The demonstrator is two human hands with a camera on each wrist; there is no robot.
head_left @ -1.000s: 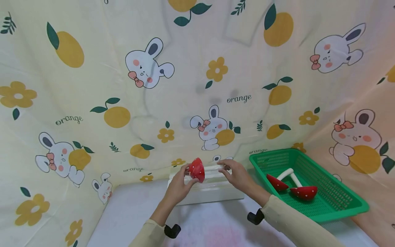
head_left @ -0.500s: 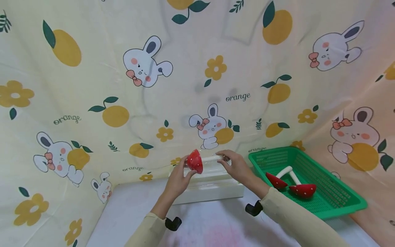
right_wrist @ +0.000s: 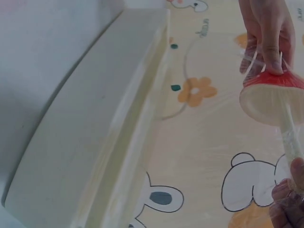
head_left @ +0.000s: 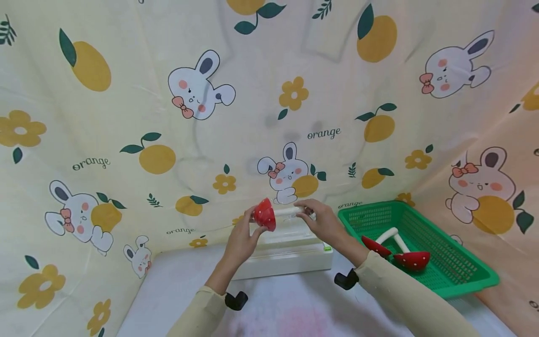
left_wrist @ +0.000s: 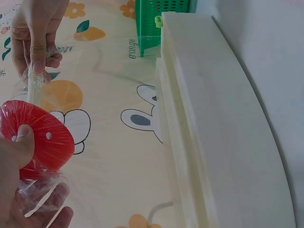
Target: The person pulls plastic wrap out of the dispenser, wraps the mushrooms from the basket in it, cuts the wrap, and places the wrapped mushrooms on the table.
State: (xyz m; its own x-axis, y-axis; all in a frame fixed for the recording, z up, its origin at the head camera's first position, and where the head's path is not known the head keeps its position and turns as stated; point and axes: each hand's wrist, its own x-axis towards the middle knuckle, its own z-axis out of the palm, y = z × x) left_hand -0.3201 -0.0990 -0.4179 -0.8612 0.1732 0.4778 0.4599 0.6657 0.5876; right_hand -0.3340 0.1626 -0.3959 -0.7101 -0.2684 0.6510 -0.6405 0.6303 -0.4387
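Between both hands is a toy mushroom (head_left: 265,215) with a white-dotted red cap and a white stem, lying on its side above a white cling film dispenser (head_left: 282,263). My left hand (head_left: 241,242) grips the cap, its thumb pressed on the red side in the left wrist view. At the stem's far end, my right hand (head_left: 326,225) pinches the tip together with bunched film. Clear film wraps the cap (left_wrist: 50,142) tightly, gathers loosely below it, and stretches across toward the dispenser. Film also covers the stem (right_wrist: 289,128) in the right wrist view.
A green plastic basket (head_left: 490,281) stands at the right, with two similar red-capped mushrooms (head_left: 412,261) inside. A small green piece (head_left: 327,248) sits at the dispenser's right end. Behind the white table (head_left: 181,290) hangs a rabbit-and-orange patterned cloth (head_left: 236,140).
Both hands have lifted the mushroom a little higher and slightly leftward above the dispenser. Its top and the green piece at its right end now show more. The grips look the same.
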